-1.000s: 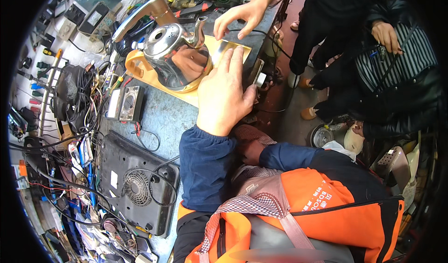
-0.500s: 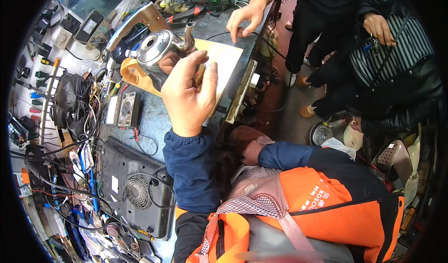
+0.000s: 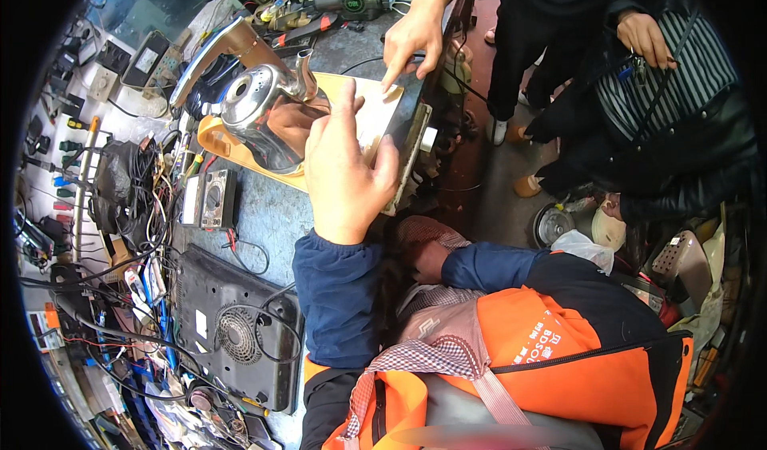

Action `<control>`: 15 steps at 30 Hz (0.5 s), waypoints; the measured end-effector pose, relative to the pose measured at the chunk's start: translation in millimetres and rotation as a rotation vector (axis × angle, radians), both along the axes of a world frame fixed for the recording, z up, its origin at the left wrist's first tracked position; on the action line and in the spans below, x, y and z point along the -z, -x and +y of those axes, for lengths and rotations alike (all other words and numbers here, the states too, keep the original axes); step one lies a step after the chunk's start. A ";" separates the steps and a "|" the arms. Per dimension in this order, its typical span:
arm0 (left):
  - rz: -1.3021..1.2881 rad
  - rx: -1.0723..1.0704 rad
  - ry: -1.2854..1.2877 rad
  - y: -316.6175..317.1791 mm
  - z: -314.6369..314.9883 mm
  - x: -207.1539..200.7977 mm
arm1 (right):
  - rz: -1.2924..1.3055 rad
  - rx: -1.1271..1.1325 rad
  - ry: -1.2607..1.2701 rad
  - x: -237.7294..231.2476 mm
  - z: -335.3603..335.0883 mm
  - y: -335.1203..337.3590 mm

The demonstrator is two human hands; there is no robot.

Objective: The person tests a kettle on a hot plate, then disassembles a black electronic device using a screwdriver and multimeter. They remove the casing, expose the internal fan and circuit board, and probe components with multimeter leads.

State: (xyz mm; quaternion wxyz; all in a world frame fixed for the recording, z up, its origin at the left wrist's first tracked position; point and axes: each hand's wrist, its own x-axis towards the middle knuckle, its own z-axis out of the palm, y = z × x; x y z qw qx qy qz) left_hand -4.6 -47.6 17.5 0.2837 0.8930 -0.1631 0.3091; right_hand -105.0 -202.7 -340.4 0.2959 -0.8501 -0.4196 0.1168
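Kettle (image 3: 280, 134), shiny steel, stands upright on a yellow board (image 3: 377, 108), just left of the fingers of my left hand (image 3: 345, 174). These are wide, index extended, thumb well apart, over the board; contact I cannot tell. Another person's hand (image 3: 417, 41) points down at the board, beyond and right of my fingertips. My right hand (image 3: 431, 261) is in shadow; finger spread I cannot tell.
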 end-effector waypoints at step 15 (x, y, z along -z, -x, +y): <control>0.142 -0.038 -0.152 -3.6 -6.4 8.1 | -0.012 -0.002 0.007 6.7 0.5 -1.3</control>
